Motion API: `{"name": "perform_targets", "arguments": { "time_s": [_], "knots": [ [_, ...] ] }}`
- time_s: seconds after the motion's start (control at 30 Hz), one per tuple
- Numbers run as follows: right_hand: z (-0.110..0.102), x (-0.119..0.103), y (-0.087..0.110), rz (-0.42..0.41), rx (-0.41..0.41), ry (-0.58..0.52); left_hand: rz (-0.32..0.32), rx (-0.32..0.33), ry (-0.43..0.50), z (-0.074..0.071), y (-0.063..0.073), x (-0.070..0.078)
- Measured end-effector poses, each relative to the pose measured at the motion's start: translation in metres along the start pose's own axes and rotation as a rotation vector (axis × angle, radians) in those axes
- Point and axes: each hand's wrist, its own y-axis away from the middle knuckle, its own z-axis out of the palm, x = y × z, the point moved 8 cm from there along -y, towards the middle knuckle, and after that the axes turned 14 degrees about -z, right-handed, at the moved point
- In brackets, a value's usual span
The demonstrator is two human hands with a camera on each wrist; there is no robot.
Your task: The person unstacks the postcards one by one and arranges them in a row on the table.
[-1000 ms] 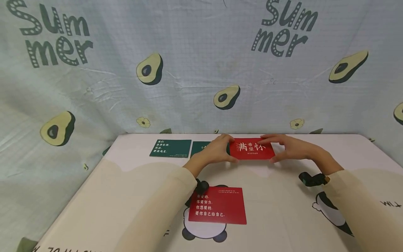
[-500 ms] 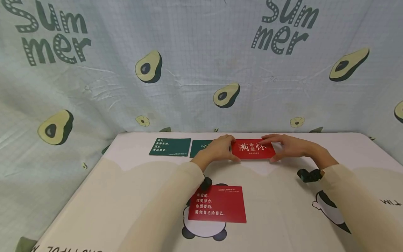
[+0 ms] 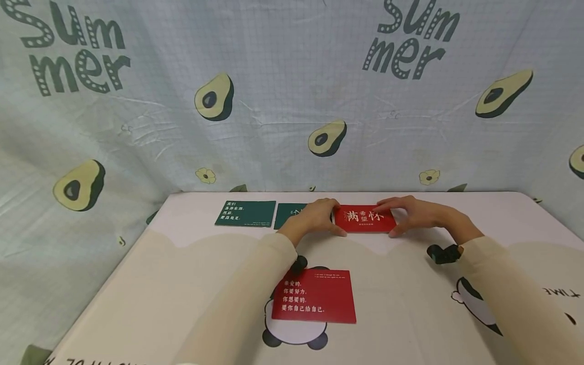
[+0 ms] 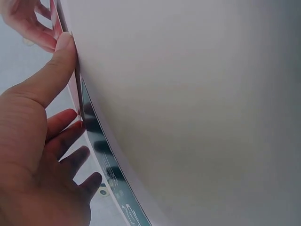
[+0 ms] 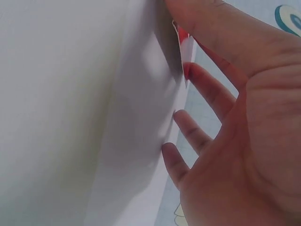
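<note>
At the back of the table, a red postcard with large white characters is held between both hands. My left hand grips its left end, thumb on the near edge and fingers at the far edge. The right end is held the same way by my right hand. In the left wrist view the left thumb presses the card's edge. In the right wrist view a corner of the red card shows between thumb and fingers. A green card lies just left, partly hidden behind the left hand.
Another green card lies farther left in the same row. Closer to me, a second red card with white text lies over a printed panda on the tablecloth. A patterned curtain hangs behind the table's back edge.
Both hands have brought the red postcard slightly down and nearer to me, with small sideways shifts. The other cards stay where they were; the head view tilts a little.
</note>
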Motion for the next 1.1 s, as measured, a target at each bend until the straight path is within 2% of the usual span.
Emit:
{"name": "perform_targets", "arguments": {
  "time_s": [0.4, 1.1],
  "knots": [
    [0.0021, 0.0044, 0.0011, -0.011, 0.026, 0.032, 0.01, 0.01, -0.065, -0.0007, 0.0009, -0.0004],
    [0.0028, 0.0087, 0.0021, -0.031, 0.058, 0.032, 0.004, -0.006, -0.045, 0.0005, 0.0005, -0.0013]
  ]
}}
